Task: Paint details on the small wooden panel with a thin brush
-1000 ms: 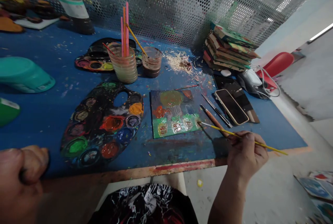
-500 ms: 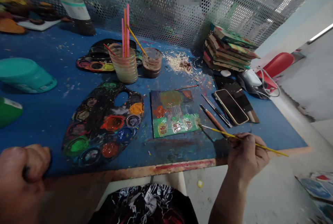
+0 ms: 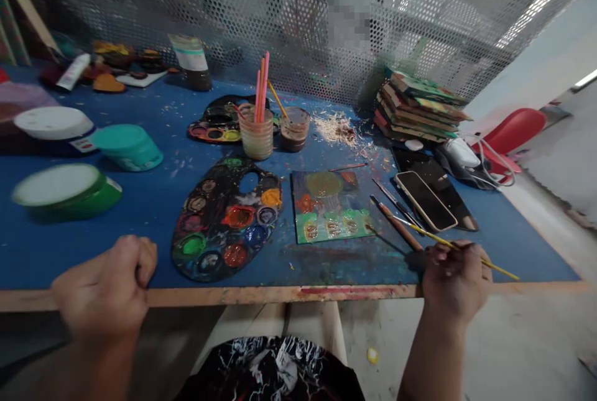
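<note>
My right hand [image 3: 457, 276] pinches a thin yellow paintbrush [image 3: 436, 237] over the table's front edge. The brush's tip points left, above a thicker brown-handled brush [image 3: 401, 227] and apart from the painting. That small square painting [image 3: 332, 207] lies flat, with a green band, pale oval shapes and an orange-red patch. My left hand [image 3: 109, 286] rests as a fist at the table edge, and nothing shows in it. Between the hands lies a black palette [image 3: 217, 202] with wells of orange, green, blue and red paint.
Two water jars [image 3: 256, 140] stand behind the palette, one holding pink and orange sticks. A second palette [image 3: 205, 130] lies behind. Shavings [image 3: 336, 127], stacked painted boards [image 3: 420, 106] and a phone [image 3: 425, 200] are to the right. Paint tubs [image 3: 69, 193] stand left, before a perforated metal screen [image 3: 298, 22].
The brush tip has come away from the painting's right edge toward the right. My view has swung left and up, showing more tubs. The left hand stays a fist.
</note>
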Tool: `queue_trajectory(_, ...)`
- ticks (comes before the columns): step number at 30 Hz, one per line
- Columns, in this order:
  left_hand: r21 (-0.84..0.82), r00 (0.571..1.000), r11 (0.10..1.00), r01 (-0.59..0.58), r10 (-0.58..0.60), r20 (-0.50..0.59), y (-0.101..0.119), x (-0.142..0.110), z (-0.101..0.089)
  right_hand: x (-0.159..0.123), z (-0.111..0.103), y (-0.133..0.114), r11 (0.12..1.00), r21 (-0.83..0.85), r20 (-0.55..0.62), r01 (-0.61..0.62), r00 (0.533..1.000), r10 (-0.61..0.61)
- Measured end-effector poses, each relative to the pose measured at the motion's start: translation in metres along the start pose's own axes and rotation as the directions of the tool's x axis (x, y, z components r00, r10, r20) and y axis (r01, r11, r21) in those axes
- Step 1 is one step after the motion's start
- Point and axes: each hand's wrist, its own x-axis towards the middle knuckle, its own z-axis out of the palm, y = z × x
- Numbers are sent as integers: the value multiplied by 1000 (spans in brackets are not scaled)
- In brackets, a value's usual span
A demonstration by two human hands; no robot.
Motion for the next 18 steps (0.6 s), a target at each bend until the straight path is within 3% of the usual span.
queue_trajectory(8,-23,997,999,-39,40,68,-15,-3,-13,-4,-1,2,998,26,34,63,997,-63)
queue_trajectory(16,7,997,1000,-27,27,71,-9,-5,-15,-5,-7,7,999,44,62,29,998,-31)
queue_trajectory(18,27,997,999,-22,20,76,-8,-6,-16,-3,0,3,997,65,91,47,994,-53)
